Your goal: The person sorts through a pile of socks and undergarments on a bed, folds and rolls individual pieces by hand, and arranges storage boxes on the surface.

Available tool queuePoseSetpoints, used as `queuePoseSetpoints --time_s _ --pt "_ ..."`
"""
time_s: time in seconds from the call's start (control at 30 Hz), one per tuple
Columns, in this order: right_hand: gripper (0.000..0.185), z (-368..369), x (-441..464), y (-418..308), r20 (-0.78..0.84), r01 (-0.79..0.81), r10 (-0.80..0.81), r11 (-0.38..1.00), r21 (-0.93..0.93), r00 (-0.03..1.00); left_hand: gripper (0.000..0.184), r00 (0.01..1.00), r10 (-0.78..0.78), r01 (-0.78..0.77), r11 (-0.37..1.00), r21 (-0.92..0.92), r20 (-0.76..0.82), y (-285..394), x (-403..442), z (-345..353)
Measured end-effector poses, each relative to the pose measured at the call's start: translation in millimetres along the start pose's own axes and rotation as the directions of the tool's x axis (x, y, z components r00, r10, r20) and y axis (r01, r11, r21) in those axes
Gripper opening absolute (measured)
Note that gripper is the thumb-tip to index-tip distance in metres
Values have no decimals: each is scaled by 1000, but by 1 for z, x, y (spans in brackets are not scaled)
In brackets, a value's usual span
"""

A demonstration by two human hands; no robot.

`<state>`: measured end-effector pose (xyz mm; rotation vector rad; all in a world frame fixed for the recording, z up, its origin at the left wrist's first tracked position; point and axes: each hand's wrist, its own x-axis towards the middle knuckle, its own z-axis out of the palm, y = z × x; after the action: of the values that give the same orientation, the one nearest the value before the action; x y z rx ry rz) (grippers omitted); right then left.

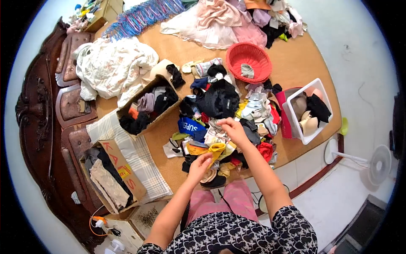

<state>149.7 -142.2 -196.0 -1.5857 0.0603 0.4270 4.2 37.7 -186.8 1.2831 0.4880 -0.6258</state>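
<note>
A mixed pile of small clothes and socks lies before me on the bed. My left hand (pixel 199 167) is at the pile's near edge, beside a yellow cloth (pixel 217 149), its fingers loosely bent and apart. Over the middle of the pile is my right hand (pixel 234 131), with fingers loosely curved above a pale patterned cloth (pixel 214 134). No garment shows clearly in either hand. A blue band with white letters (pixel 191 128) lies left of the right hand. Beyond it sits a black furry piece (pixel 218 99).
Left of the pile stands an open cardboard box (pixel 158 116) of clothes; a second carton (pixel 122 169) is nearer. A red basket (pixel 237 63) is behind, a white bin (pixel 311 137) to the right. White bedding (pixel 114 63) lies by the headboard (pixel 40 118). A fan (pixel 379 165) stands right.
</note>
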Motion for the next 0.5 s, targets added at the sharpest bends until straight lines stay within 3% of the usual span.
queuePoseSetpoints --time_s 0.03,0.07,0.13,0.23,0.27,0.33,0.43,0.47,0.5 --pt "18 -2 8 7 -43 186 -204 948 -260 978 32 998 52 -53 997 59 24 5 3 3" --pt "26 -8 20 12 -62 16 -40 936 -351 997 33 993 104 -109 987 118 50 8 6 6" --pt "33 -13 54 61 -113 19 -99 830 -557 989 32 991 121 -125 990 72 51 4 1 13" --pt "40 7 80 66 -84 -31 -28 774 -633 996 29 996 80 -79 997 -7 45 -12 -22 19" --pt "41 16 87 66 -80 26 -103 756 -654 991 30 998 41 -42 999 11 48 -15 -31 19" --pt "38 30 94 57 -186 -154 22 656 -739 982 30 999 -3 0 997 75 46 -37 -46 15" --pt "25 29 124 90 -60 -400 401 870 -288 914 31 994 -87 84 996 40 62 -58 -65 2" --pt "25 27 119 85 -61 -398 398 870 -290 915 31 995 -83 81 996 39 64 -59 -69 -3" --pt "24 24 105 60 -100 -235 218 946 -223 971 32 994 -99 98 995 16 39 -54 -71 -6"
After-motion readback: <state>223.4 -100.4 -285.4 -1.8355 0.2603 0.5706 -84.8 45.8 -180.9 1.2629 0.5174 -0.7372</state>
